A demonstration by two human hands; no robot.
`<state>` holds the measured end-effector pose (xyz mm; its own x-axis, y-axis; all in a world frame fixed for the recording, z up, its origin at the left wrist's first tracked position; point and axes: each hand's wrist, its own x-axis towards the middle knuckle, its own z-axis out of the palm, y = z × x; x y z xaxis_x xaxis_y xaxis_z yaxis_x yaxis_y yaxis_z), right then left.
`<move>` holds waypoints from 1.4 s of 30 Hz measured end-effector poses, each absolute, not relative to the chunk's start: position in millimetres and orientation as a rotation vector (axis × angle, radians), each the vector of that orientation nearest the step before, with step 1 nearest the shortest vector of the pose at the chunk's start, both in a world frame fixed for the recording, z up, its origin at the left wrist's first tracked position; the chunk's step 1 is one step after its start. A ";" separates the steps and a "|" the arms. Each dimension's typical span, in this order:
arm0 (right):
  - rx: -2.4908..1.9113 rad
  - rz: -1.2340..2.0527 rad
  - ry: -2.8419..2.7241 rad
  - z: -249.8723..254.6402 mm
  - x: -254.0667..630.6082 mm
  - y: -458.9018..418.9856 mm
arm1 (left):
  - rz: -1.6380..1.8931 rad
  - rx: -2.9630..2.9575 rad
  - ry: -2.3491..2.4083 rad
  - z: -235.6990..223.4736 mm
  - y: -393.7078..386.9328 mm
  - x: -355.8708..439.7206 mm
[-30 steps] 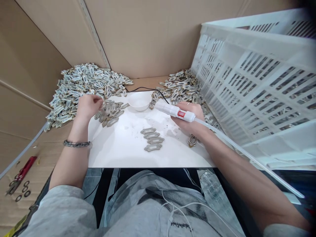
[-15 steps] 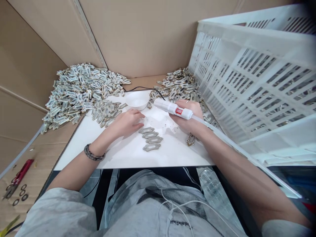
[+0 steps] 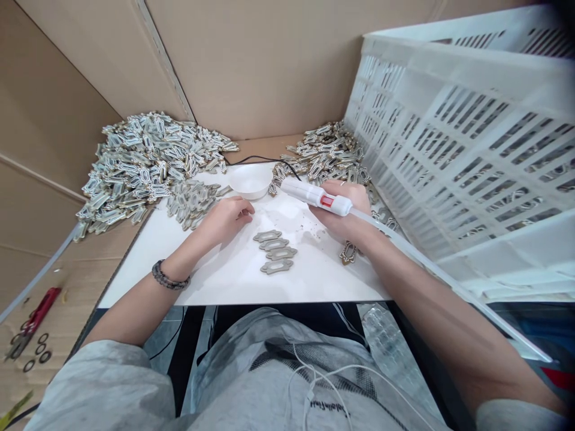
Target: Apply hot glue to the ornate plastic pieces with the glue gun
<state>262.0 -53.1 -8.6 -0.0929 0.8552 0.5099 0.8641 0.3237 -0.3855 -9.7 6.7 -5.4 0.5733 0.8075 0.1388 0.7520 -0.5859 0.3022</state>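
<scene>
My right hand [image 3: 345, 209] is wrapped round a white glue gun [image 3: 305, 193] with a red switch. A long translucent glue stick [image 3: 404, 248] runs out of its back, and its nozzle end points left. My left hand [image 3: 229, 218] rests on the white board [image 3: 215, 281], fingers curled in, with nothing visible in them. Beside it is a heap of flat grey plates [image 3: 191, 203]. Several grey plates [image 3: 276, 252] lie in a slanting column between my hands. One ornate bronze-coloured plate [image 3: 348, 252] lies by my right wrist.
A white bowl [image 3: 250, 182] stands at the board's back. Large piles of metal plates [image 3: 135, 167] lie at left and further plates [image 3: 330, 149] at right. A white slatted crate [image 3: 449, 137] fills the right side. Red-handled scissors [image 3: 36, 320] and several rings lie at left. Cardboard walls enclose the back.
My left hand has drawn back slightly to the left, away from the grey plates in the column, and its fingers have curled in. My right hand and the glue gun have hardly moved.
</scene>
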 end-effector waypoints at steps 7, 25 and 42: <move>-1.512 -0.015 -1.933 -9.4 262.9 -52.3 | 0.503 2.524 1.336 -1.2 5.3 -6.9; -1.522 -0.048 -1.908 -8.5 261.0 -53.6 | 0.261 2.622 0.822 -10.3 -3.8 4.0; -1.377 0.035 -1.986 -12.7 261.6 -50.8 | 0.736 2.029 1.084 -12.5 -8.1 9.9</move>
